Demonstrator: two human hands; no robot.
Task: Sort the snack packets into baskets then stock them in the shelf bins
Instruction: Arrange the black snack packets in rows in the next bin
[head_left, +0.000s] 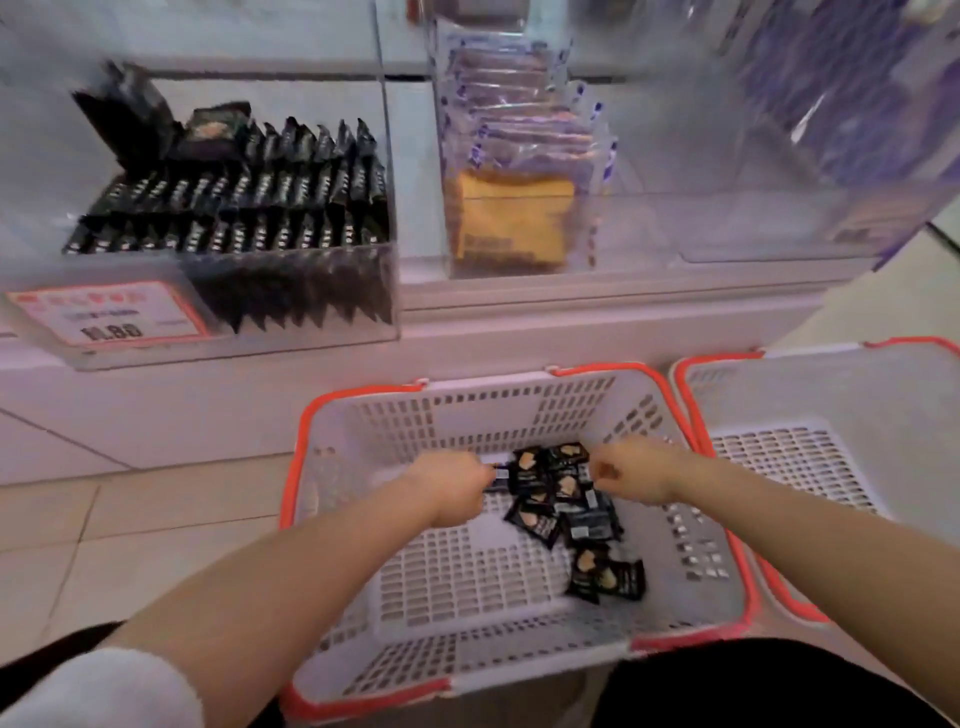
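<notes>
- The white shelf unit (519, 332) stands beyond both my hands and fills the upper part of the view.
- The white perforated plastic basket with an orange rim (467, 670) is directly under my hands; both my forearms reach down into it.
- A second white basket with an orange rim (810, 395) stands just beside the first one, on the outer side of my right hand. I see no packets in the part that shows.
- The clear plastic shelf bin with rows of black packets (234, 208) is beyond my left hand, higher up. The packets there stand upright in rows, and a few lie loose on top at the back.
- The clear plastic bin with transparent blue-printed packets and a yellow packet (519, 182) is beyond my right hand, also higher up.
- The red-and-white price label (111, 314) is on the front of the black-packet bin, far to the outer side of my left hand.
- The small black snack packets with a pale picture on them (561, 499) lie in a loose pile on the basket floor, between my two hands and a little nearer to me.
- My left hand (454, 483) is closed, and its fingers pinch a packet at the edge of the pile.
- My right hand (631, 475) is curled at the other edge of the pile; I cannot tell whether it grasps a packet.
</notes>
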